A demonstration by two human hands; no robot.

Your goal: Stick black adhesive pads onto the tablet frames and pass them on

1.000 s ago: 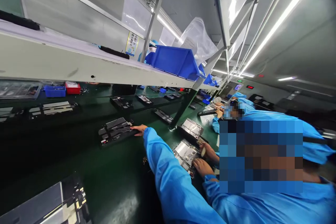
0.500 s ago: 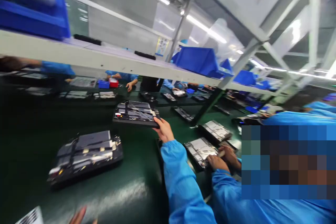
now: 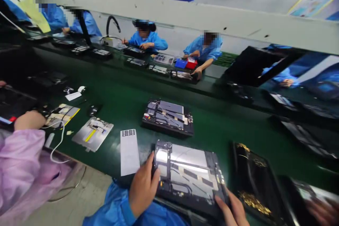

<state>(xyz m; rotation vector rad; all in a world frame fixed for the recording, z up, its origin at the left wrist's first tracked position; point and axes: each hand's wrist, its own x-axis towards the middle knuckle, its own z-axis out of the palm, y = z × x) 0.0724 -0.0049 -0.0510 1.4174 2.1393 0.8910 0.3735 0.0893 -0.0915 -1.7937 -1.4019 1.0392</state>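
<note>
An opened tablet body in a black tray [image 3: 188,176] lies at the near edge of the green belt [image 3: 217,127], its silver plate and cables facing up. My left hand [image 3: 144,185] grips the tray's left edge, thumb on top. At the tray's lower right corner my right hand [image 3: 234,212] holds on, only partly in view. Both sleeves are blue. A second tray with an opened tablet [image 3: 168,117] sits on the belt just beyond.
A white strip of labels [image 3: 129,152] lies left of my tray. A black tray with gold parts [image 3: 253,183] sits to the right. A person in a pink sleeve [image 3: 23,148] works at the left. Across the belt, several workers in blue sit under a shelf [image 3: 185,16].
The view has swung from the right side of the line to straight ahead. Before, a co-worker's arm reached to a tray on the belt; now both my hands hold a tray.
</note>
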